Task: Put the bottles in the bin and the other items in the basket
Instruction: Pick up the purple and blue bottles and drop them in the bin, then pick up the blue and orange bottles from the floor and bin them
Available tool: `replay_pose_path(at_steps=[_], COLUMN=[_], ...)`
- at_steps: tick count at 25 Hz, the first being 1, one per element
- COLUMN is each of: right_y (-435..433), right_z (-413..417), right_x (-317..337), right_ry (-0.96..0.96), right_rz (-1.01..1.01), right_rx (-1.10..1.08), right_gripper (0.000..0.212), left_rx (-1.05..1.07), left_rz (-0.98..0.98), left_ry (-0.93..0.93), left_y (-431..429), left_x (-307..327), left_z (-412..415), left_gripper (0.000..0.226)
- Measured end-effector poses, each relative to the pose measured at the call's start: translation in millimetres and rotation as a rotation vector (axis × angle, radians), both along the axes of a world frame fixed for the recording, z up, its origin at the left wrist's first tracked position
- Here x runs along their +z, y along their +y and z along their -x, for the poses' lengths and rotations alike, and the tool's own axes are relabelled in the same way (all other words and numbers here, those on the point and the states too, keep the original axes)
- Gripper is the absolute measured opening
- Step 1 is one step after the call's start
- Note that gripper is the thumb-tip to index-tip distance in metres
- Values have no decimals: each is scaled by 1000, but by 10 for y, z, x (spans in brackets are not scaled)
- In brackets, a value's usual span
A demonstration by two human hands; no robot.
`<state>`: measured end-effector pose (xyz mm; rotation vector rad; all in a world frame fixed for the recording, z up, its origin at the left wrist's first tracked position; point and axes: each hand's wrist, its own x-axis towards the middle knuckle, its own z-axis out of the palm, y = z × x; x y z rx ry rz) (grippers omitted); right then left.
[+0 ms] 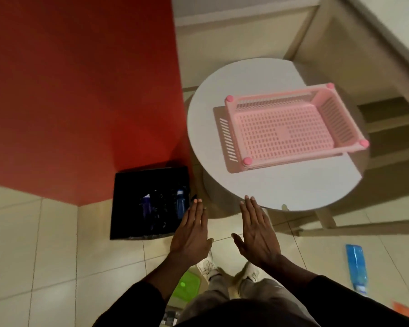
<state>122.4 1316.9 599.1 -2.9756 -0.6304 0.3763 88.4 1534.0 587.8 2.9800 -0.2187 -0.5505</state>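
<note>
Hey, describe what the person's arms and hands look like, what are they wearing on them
Both arms are in dark, black-looking long sleeves that end partway along the forearm, leaving the wrists bare. The left hand and right hand are bare, with no gloves. No rings, watch or bracelets are visible. The fingernails look light-coloured.

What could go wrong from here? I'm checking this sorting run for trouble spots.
The pink basket overhangs the far right edge of the round table, so dropping items in could tip it. The blue bottle and the green lidded item lie on the floor beside the feet, a trip hazard. Both the left hand and the right hand are empty.
</note>
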Motion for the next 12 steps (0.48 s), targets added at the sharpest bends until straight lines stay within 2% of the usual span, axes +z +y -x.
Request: replay_pose_path(at_steps=[4,6,9,12], right_y=[-724,-900,-1468,-1846], right_z=[295,393,755,1102], right_x=[86,103,149,154], right_ry=[-31,-37,-34,-39], right_rz=[29,17,26,-3], right_rx=[-247,-294,-473,-535], right_gripper=[95,94,95,94], left_rx=[-261,-303,-466,-524], left_rz=[-28,-30,-8,-29], left_ry=[-69,-87,-101,-97], left_y=[-400,-519,-1155,-1652], left_x=[45,90,155,188], left_z=[-169,-198,-143,-15], left_gripper=[105,106,105,104])
